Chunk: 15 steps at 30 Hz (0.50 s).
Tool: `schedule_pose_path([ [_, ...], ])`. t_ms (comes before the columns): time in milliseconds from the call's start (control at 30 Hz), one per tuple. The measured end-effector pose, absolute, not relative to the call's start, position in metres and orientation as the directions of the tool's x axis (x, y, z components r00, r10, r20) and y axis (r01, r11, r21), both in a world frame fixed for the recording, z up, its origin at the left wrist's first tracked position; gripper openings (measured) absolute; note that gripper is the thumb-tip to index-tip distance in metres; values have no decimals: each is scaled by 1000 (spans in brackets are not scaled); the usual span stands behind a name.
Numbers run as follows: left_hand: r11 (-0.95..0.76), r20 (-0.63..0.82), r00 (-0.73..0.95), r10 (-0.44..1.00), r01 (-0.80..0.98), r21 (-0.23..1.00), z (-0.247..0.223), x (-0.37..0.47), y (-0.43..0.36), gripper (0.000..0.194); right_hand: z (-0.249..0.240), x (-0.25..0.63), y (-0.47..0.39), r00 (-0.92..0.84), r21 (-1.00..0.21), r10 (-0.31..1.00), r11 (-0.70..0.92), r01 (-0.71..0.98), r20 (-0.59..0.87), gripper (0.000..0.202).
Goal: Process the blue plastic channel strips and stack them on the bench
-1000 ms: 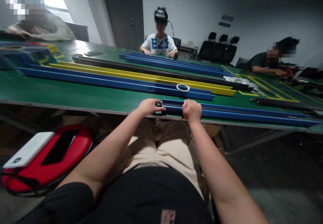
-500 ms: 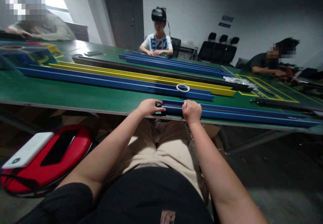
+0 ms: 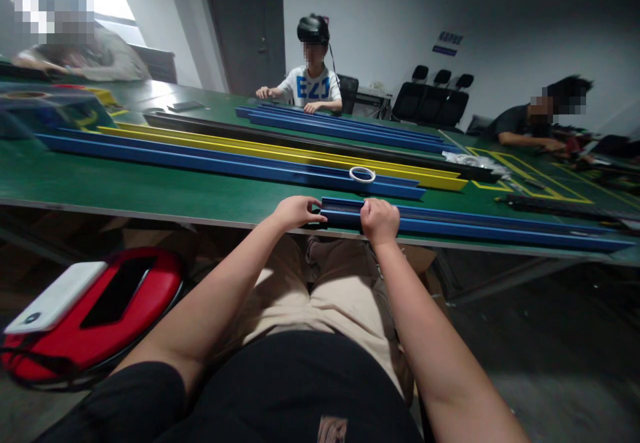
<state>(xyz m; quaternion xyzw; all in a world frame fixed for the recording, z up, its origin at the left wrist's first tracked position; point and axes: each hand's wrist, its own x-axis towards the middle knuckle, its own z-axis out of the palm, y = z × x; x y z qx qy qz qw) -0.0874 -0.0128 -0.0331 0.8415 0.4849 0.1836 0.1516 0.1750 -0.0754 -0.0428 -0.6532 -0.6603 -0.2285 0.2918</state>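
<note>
**Both hands on the near blue rail at the table edge**

Both hands sit at the end of a long blue rail (image 3: 475, 226) that lies along the near edge of the green table (image 3: 150, 193). The left hand (image 3: 295, 211) is curled loosely at the rail's cut end, fingertips touching it. The right hand (image 3: 381, 220) is closed in a fist around the rail just beside that end, knuckles up.

The rail is a straight, narrow, smooth channel with a slight sheen and a darker groove along its top. It runs off to the right, close to parallel with the table's edge. The tabletop is a matt green mat with a pale, thin rim.

Farther in lie more long strips, roughly parallel: a blue one (image 3: 225, 163), a yellow one (image 3: 280, 153) and a black one (image 3: 300, 140). A small white ring (image 3: 363, 174) rests on the blue strip, near the hands but apart from them. Bare green mat stretches left of the left hand. Below the table on the left, a red round stool (image 3: 125, 310) carries a white flat device (image 3: 55, 296).
</note>
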Motion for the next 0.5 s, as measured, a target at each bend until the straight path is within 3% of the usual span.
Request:
schedule_pose_path([
  [500,-502,163,481,862,761,410,-33,-88,-13,65,-43,175,-74,15,-86,719,62,994,695,33],
])
